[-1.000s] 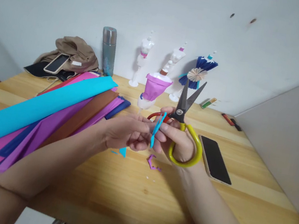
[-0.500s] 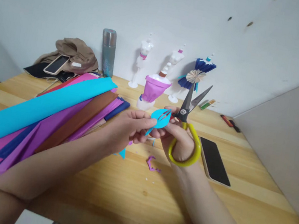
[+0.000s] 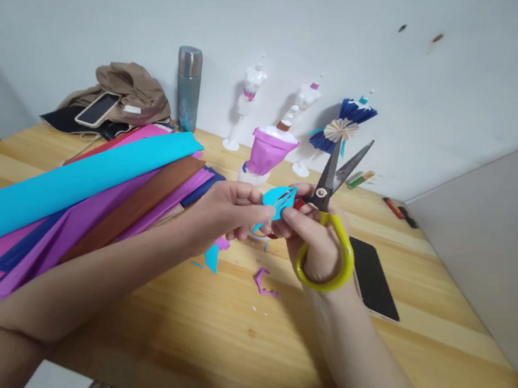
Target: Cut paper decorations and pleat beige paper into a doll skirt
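My left hand (image 3: 226, 212) pinches a small cyan paper cut-out (image 3: 279, 199) with slits in it, held above the wooden table (image 3: 263, 347). My right hand (image 3: 315, 240) grips yellow-handled scissors (image 3: 330, 212), blades apart and pointing up, and its fingertips also touch the cut-out. Both hands meet over the table's middle. A white mannequin in a purple paper skirt (image 3: 265, 155) stands just behind them.
Long sheets of coloured paper (image 3: 64, 201) fan out on the left. Paper scraps (image 3: 264, 281) lie under my hands. A dark phone (image 3: 372, 276) rests at the right. A steel flask (image 3: 187, 89), two more mannequins (image 3: 246, 106), a bag with a phone (image 3: 116, 97) line the wall.
The cyan piece was edge-on and narrow a second ago; it has been turned and spread to show its flat face. The scissors shifted slightly right and upward.
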Tool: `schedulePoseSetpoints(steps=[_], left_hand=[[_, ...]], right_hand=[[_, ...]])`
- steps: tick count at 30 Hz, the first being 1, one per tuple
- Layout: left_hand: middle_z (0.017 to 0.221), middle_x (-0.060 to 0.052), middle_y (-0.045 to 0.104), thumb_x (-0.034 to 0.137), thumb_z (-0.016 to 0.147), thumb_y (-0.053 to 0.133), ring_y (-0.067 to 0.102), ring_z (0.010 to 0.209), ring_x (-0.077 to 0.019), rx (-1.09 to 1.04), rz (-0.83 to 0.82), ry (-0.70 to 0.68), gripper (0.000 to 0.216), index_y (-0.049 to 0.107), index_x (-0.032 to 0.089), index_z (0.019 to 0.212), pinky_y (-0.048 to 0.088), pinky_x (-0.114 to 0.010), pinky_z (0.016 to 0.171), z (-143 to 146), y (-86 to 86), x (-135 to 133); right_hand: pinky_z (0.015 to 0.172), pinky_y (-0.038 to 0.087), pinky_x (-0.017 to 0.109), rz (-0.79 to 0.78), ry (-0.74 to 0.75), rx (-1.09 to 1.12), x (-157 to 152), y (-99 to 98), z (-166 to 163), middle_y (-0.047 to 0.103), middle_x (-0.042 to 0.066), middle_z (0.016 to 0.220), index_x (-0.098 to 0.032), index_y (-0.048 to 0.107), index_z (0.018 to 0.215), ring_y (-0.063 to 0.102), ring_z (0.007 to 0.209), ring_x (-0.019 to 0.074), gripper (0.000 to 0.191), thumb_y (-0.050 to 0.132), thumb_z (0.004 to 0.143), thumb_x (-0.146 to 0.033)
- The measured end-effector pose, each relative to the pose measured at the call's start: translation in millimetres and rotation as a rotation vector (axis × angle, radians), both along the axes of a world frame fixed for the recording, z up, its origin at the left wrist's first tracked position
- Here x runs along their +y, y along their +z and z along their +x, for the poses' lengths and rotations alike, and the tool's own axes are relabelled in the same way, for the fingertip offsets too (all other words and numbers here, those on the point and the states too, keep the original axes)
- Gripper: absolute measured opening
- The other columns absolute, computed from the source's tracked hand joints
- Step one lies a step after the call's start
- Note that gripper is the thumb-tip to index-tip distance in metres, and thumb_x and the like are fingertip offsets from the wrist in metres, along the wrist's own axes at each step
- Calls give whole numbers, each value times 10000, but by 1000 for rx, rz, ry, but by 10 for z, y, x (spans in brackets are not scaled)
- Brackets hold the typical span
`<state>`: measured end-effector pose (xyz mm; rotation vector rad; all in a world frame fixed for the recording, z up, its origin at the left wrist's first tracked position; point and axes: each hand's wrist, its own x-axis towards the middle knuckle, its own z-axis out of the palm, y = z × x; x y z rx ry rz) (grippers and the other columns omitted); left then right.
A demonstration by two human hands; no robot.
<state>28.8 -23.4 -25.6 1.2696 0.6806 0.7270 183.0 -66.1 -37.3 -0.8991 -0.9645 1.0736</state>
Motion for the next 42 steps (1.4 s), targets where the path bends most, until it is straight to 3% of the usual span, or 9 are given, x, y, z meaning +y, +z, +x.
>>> schedulePoseSetpoints(steps=[2,6,20,27,32,37,42], left_hand=[[561,24,636,333,679,776,430,408,-40,11,-12,-35,258,579,167,654,279,-187,412,-19,13,28],[471,32,548,366,736,733,433,418,-48,47,65,-54,276,592,161,615,301,-182,424,-54,48,63],[507,15,606,263,682,728,521,449,-76,130,70,-150,139,650,148,675,366,-187,440,-94,63,137],[542,23,565,301,707,737,481,498,-59,-87,-16,40,187,659,139,655,330,-187,479,-77,54,92],[532,21,541,278,779,712,449,464,-49,-193,-94,120,277,574,141,583,321,-202,483,-63,42,51],[513,36,527,193,807,681,459,453,-48,-223,-61,210,239,587,143,594,358,-188,479,-51,70,-2],[520,35,542,222,791,701,479,453,-55,-256,-30,223,235,595,146,596,389,-190,473,-39,74,-22]], right_hand=[[462,426,256,11,-6,-20,8,5,12,493,-91,593,-259,603,944,467,448,88,349,810,663,-277],[443,393,254,-5,-7,-74,8,0,41,487,-90,582,-239,629,896,439,443,82,316,820,645,-265],[453,436,271,-2,47,-154,-8,-18,52,556,-65,604,-230,673,900,514,464,105,312,851,648,-275],[502,433,283,95,25,-192,40,-163,13,586,-37,662,-229,663,945,531,516,122,278,810,773,-390],[531,430,296,95,64,-321,7,-267,-124,585,-20,703,-239,639,877,524,580,143,242,806,788,-391],[572,458,319,132,136,-371,-71,-239,-219,613,1,789,-273,653,966,525,628,160,145,723,866,-350],[598,462,312,165,146,-380,-83,-192,-241,630,11,855,-267,643,965,543,674,160,95,679,884,-305]])
